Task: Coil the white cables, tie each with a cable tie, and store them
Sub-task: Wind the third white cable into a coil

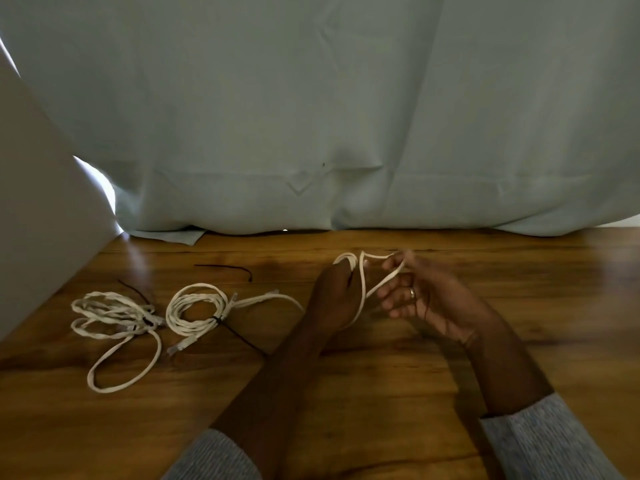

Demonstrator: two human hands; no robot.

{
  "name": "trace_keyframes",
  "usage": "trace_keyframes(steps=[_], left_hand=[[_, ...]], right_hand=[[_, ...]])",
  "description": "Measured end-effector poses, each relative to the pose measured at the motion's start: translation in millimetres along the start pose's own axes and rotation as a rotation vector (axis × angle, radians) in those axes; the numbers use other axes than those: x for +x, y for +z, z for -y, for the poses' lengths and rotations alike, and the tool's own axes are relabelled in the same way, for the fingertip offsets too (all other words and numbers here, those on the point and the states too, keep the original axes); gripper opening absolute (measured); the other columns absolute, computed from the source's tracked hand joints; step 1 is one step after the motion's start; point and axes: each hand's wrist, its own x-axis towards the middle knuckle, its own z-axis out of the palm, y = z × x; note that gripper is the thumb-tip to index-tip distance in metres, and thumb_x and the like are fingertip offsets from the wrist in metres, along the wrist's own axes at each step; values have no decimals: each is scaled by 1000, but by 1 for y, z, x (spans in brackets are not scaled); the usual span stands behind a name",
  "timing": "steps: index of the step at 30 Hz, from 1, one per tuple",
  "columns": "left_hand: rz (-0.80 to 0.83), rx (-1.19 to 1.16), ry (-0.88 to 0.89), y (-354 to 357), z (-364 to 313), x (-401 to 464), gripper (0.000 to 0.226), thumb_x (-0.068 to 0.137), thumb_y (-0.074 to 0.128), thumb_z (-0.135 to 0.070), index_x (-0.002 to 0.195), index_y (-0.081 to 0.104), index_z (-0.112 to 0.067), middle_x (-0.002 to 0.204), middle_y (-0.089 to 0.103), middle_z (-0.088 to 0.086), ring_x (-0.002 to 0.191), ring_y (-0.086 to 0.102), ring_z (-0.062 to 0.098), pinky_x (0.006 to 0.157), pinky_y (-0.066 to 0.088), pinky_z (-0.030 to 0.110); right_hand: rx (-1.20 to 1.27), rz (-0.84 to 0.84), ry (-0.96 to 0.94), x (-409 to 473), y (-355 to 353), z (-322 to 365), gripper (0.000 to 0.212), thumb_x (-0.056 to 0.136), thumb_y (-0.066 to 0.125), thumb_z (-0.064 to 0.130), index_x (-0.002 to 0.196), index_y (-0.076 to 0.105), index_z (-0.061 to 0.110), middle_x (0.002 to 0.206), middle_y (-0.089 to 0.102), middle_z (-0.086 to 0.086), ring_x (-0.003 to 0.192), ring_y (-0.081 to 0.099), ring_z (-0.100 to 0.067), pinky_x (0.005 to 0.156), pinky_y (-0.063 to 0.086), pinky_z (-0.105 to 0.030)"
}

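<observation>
My left hand (331,299) grips a few loops of a white cable (363,289) above the wooden table (381,375). My right hand (419,294) pinches the same cable just right of it, with a strand running between the two hands. The cable's tail (273,298) trails left across the table. A coiled white cable (194,313) bound with a black tie lies left of my hands. Further left lies a looser white cable bundle (110,323) with a black tie on it. One loose black cable tie (225,268) lies behind the coils.
A pale green curtain (311,116) hangs along the table's far edge. A white panel (38,202) stands at the left, close to the loose bundle. Bare wood shows to the right of my hands and along the near side.
</observation>
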Motion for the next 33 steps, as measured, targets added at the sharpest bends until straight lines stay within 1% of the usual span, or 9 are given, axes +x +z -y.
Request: trace_keyframes(steps=[2, 5, 10, 13, 18, 23, 26, 29, 33], left_hand=[[0, -111, -122, 1, -4, 2, 44, 100, 42, -38, 76, 66, -11, 72, 68, 4, 69, 64, 18, 64, 47, 36], [-26, -311, -371, 1, -12, 2, 53, 102, 44, -45, 62, 67, -20, 61, 68, -2, 63, 66, 14, 66, 50, 33], [-136, -358, -432, 0, -14, 3, 45, 101, 49, -44, 68, 61, -16, 63, 61, -1, 62, 58, 14, 64, 46, 40], [-139, -308, -346, -3, -16, 4, 45, 101, 46, -42, 81, 64, -6, 70, 64, 11, 65, 58, 16, 66, 49, 45], [130, -411, -319, -5, -19, 1, 48, 104, 45, -40, 74, 62, -6, 60, 59, 10, 55, 54, 18, 57, 41, 38], [281, -412, -310, -16, -33, 12, 50, 105, 44, -36, 67, 61, -9, 49, 54, 2, 44, 49, 12, 47, 39, 22], [373, -360, -306, -23, -38, 11, 51, 105, 44, -34, 62, 57, -13, 49, 50, 3, 42, 43, 10, 44, 36, 19], [461, -359, -304, -29, -44, 12, 50, 106, 42, -35, 65, 60, -14, 52, 47, 0, 44, 41, 7, 45, 37, 16], [544, -365, -350, -52, -36, 15, 45, 104, 45, -42, 78, 67, -13, 56, 49, -5, 52, 44, 9, 53, 45, 20]], right_hand=[[-161, -61, -6, 1, 8, -7, 39, 78, 78, 36, 105, 62, 12, 87, 72, -16, 67, 69, -24, 56, 56, -31], [-466, 70, 75, 6, 24, -22, 38, 78, 82, 12, 111, 65, 16, 86, 74, -5, 67, 68, -21, 49, 51, -25], [-780, 30, 3, 15, 36, -34, 10, 92, 72, 18, 101, 72, 13, 71, 73, 6, 51, 63, -15, 40, 39, -24], [-850, 61, -32, 11, 39, -31, 13, 98, 65, 17, 93, 75, 12, 67, 72, 4, 44, 58, -8, 41, 39, -21], [-697, 39, -28, 4, 31, -19, 30, 97, 63, 12, 67, 66, 9, 53, 62, -5, 37, 51, -13, 40, 33, -22], [-328, -42, -61, 4, 16, -11, 31, 95, 60, 13, 76, 55, -11, 51, 40, -8, 33, 37, -16, 38, 25, -19], [-159, -31, -50, 3, 13, -6, 21, 89, 60, 19, 72, 62, 8, 53, 36, -3, 34, 28, -11, 38, 18, -18], [-37, -18, -45, 1, 13, -4, 21, 92, 54, 17, 77, 65, 8, 54, 33, -2, 36, 24, -7, 42, 12, -22], [186, -131, -145, -4, -6, 10, 29, 94, 48, 25, 67, 48, 16, 55, 31, 1, 32, 24, -4, 33, 16, -15]])
